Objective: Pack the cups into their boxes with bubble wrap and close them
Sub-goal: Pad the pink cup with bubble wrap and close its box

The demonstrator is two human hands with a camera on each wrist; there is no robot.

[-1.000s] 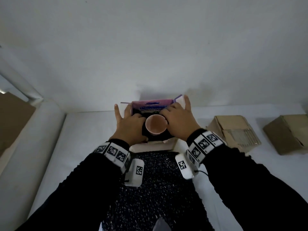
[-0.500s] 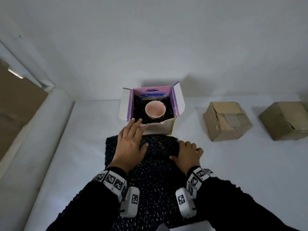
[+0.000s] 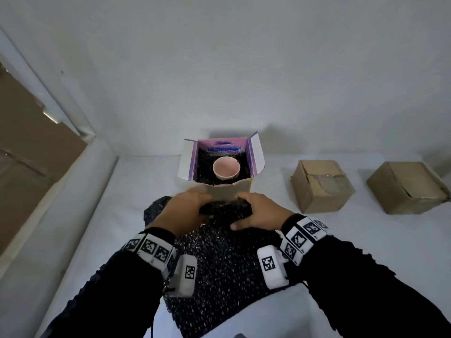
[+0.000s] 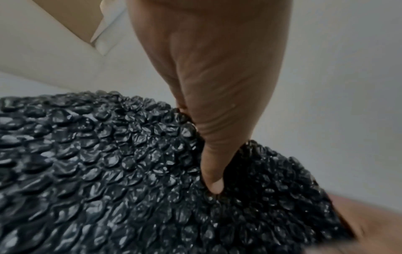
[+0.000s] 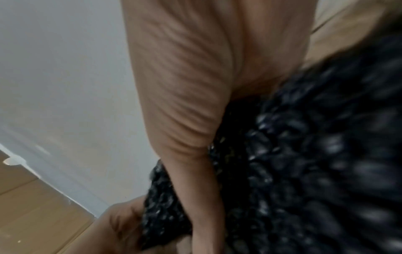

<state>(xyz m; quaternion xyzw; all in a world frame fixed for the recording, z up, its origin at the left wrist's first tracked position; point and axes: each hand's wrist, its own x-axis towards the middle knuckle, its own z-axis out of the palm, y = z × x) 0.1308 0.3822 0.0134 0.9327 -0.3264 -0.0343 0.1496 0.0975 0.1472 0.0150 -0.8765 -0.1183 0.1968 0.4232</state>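
Now, with both your left hand [image 3: 185, 211] and right hand [image 3: 258, 213] gripping the rolled bubble wrap [image 3: 225, 208] edge mid-frame, keep the roll tight before tucking over the cup [image 3: 226, 170] in the open box [image 3: 229, 189].

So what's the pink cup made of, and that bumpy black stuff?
The pink cup looks like glazed ceramic: smooth, thick pale rim. The black sheet is likely plastic bubble wrap: shiny little bumps that dent under the left hand.

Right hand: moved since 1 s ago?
Yes. The right hand has pulled back from the open box toward the person and now grips the black bubble wrap.
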